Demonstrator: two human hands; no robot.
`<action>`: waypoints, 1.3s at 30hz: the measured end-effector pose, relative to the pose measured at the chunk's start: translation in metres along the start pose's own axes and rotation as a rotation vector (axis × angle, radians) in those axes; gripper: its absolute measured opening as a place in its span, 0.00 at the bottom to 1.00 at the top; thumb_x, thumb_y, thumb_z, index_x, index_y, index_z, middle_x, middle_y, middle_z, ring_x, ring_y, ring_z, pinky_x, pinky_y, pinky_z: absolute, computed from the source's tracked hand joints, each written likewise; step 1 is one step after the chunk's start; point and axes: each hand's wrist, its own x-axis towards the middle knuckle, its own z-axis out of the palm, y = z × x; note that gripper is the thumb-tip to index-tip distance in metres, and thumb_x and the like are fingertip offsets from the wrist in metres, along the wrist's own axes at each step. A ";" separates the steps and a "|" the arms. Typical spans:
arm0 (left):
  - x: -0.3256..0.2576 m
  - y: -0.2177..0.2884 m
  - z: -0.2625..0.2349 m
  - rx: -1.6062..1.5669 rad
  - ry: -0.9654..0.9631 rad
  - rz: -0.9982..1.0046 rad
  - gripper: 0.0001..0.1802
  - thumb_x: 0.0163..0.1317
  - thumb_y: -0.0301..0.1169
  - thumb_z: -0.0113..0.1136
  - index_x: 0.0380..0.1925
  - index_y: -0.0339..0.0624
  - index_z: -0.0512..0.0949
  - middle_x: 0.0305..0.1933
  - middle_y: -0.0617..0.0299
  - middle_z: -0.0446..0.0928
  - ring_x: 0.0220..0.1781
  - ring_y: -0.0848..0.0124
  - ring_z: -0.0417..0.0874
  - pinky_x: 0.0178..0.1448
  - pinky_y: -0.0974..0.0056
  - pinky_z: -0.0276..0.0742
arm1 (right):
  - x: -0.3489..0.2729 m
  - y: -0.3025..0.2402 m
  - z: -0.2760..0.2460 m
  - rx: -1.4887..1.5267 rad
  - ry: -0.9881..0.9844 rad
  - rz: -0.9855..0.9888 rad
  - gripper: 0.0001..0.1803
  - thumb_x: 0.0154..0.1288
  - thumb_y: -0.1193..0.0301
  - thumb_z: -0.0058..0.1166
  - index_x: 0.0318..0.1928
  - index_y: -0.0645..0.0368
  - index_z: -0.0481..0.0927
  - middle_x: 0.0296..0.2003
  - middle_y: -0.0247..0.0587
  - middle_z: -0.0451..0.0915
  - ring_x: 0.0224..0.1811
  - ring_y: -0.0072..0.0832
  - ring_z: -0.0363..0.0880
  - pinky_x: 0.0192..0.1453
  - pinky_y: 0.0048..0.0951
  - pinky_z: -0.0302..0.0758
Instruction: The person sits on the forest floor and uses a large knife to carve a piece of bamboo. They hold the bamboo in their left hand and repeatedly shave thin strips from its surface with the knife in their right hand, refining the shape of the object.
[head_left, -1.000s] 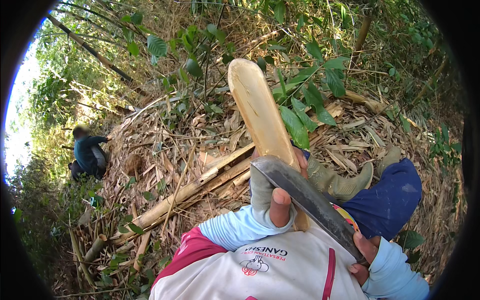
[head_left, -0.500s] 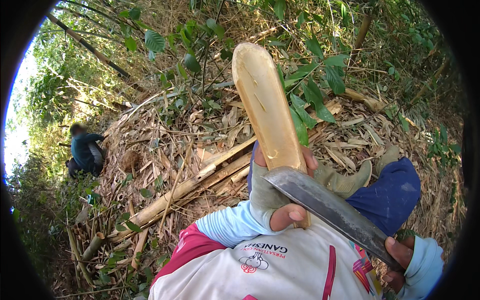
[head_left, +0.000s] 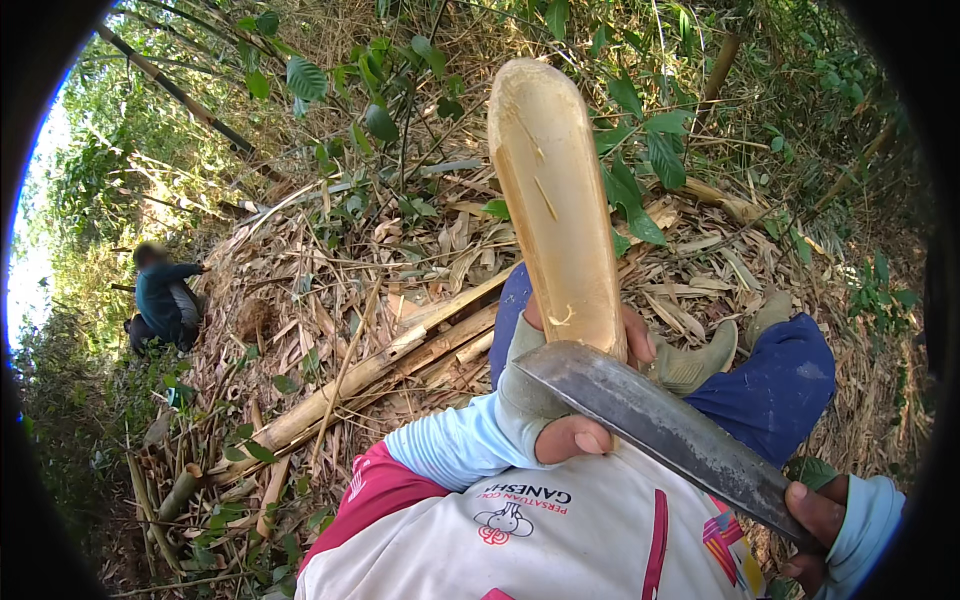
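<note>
My left hand (head_left: 560, 425), in a grey fingerless glove, grips the lower part of a long pale split-bamboo piece (head_left: 555, 200). The piece is hollowed like a trough, and its rounded end points up and away from me. Two thin slivers and a small curled shaving (head_left: 563, 317) lie in its hollow. At the lower right, my right hand (head_left: 818, 520) is closed round the grip end of a machete (head_left: 670, 425). The dark, broad blade slants up to the left, its tip over the bamboo's near end, just above my left thumb. The machete's handle is mostly hidden by my fingers.
Split bamboo lengths (head_left: 375, 375) lie across dry leaf litter to the left. My bent leg in blue trousers (head_left: 770, 385) and a boot (head_left: 700, 365) are at the right. Leafy stems (head_left: 640, 190) rise behind the bamboo piece. Another person (head_left: 165, 305) crouches far left.
The bamboo piece has shifted a little up and right, with my left hand still on it. The machete has slid slightly down along it, and a curled shaving now shows in the hollow.
</note>
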 end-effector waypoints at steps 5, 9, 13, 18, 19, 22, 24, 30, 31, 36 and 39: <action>-0.001 0.008 -0.008 -0.109 -0.152 -0.067 0.55 0.49 0.43 0.76 0.68 0.42 0.47 0.51 0.52 0.68 0.49 0.67 0.73 0.50 0.62 0.73 | -0.003 -0.002 -0.003 0.010 -0.008 0.014 0.33 0.56 0.60 0.62 0.62 0.54 0.71 0.28 0.41 0.77 0.25 0.31 0.77 0.29 0.32 0.73; -0.005 0.007 -0.005 -0.092 -0.080 -0.096 0.54 0.48 0.47 0.76 0.66 0.42 0.50 0.50 0.53 0.68 0.46 0.68 0.74 0.48 0.64 0.73 | -0.003 -0.003 -0.001 0.030 -0.023 0.023 0.33 0.57 0.59 0.62 0.62 0.54 0.71 0.28 0.41 0.77 0.25 0.31 0.77 0.30 0.31 0.73; -0.007 -0.002 0.002 -0.148 0.040 0.005 0.54 0.44 0.49 0.77 0.63 0.43 0.52 0.49 0.53 0.68 0.44 0.69 0.74 0.44 0.66 0.74 | -0.002 -0.005 0.001 0.049 -0.036 0.032 0.33 0.57 0.58 0.62 0.62 0.54 0.71 0.28 0.41 0.78 0.26 0.31 0.77 0.30 0.31 0.73; 0.002 0.003 -0.003 -0.007 0.070 0.100 0.60 0.41 0.51 0.78 0.67 0.43 0.49 0.47 0.53 0.68 0.39 0.70 0.74 0.36 0.67 0.74 | -0.001 -0.006 0.004 0.081 -0.048 0.045 0.33 0.58 0.57 0.62 0.62 0.55 0.71 0.29 0.41 0.78 0.26 0.30 0.77 0.31 0.31 0.73; 0.003 0.003 0.001 0.034 0.116 0.097 0.65 0.40 0.55 0.78 0.70 0.42 0.47 0.47 0.52 0.69 0.35 0.70 0.74 0.33 0.67 0.75 | -0.001 -0.007 0.005 0.084 -0.053 0.047 0.33 0.58 0.57 0.61 0.62 0.55 0.71 0.29 0.41 0.78 0.26 0.30 0.77 0.31 0.31 0.73; 0.004 0.002 -0.001 0.089 0.170 0.128 0.70 0.37 0.57 0.79 0.72 0.41 0.43 0.47 0.52 0.69 0.31 0.70 0.74 0.32 0.66 0.76 | 0.000 -0.007 0.005 0.093 -0.062 0.053 0.33 0.58 0.56 0.61 0.62 0.55 0.71 0.29 0.41 0.78 0.26 0.30 0.77 0.31 0.30 0.73; 0.004 0.002 -0.001 0.099 0.199 0.153 0.71 0.37 0.56 0.80 0.72 0.42 0.43 0.48 0.52 0.68 0.32 0.70 0.74 0.33 0.66 0.76 | 0.000 -0.007 0.005 0.104 -0.067 0.057 0.33 0.58 0.56 0.61 0.62 0.56 0.71 0.29 0.41 0.78 0.26 0.30 0.78 0.31 0.30 0.73; 0.003 0.003 -0.007 0.062 0.160 0.189 0.64 0.43 0.48 0.79 0.71 0.52 0.43 0.52 0.51 0.65 0.46 0.67 0.71 0.40 0.66 0.73 | 0.003 -0.008 0.006 0.136 -0.091 0.072 0.34 0.59 0.55 0.61 0.62 0.56 0.70 0.29 0.41 0.79 0.26 0.29 0.78 0.32 0.30 0.73; 0.003 0.003 -0.009 0.060 0.154 0.193 0.64 0.42 0.49 0.79 0.71 0.52 0.42 0.52 0.51 0.65 0.45 0.67 0.71 0.39 0.66 0.73 | 0.004 -0.008 0.007 0.143 -0.097 0.073 0.34 0.59 0.55 0.61 0.62 0.56 0.70 0.29 0.41 0.79 0.26 0.29 0.78 0.32 0.30 0.73; 0.003 0.000 -0.009 0.070 0.135 0.229 0.63 0.44 0.49 0.78 0.71 0.53 0.42 0.52 0.49 0.66 0.39 0.68 0.73 0.35 0.68 0.75 | 0.009 -0.009 0.014 0.190 -0.129 0.086 0.34 0.59 0.54 0.61 0.62 0.57 0.70 0.29 0.41 0.79 0.27 0.28 0.78 0.32 0.29 0.73; 0.004 -0.002 -0.010 0.078 0.130 0.263 0.62 0.46 0.48 0.78 0.71 0.53 0.42 0.52 0.49 0.66 0.36 0.69 0.74 0.34 0.68 0.76 | 0.011 -0.010 0.016 0.213 -0.141 0.093 0.34 0.59 0.53 0.61 0.62 0.57 0.70 0.29 0.41 0.79 0.27 0.28 0.78 0.32 0.29 0.73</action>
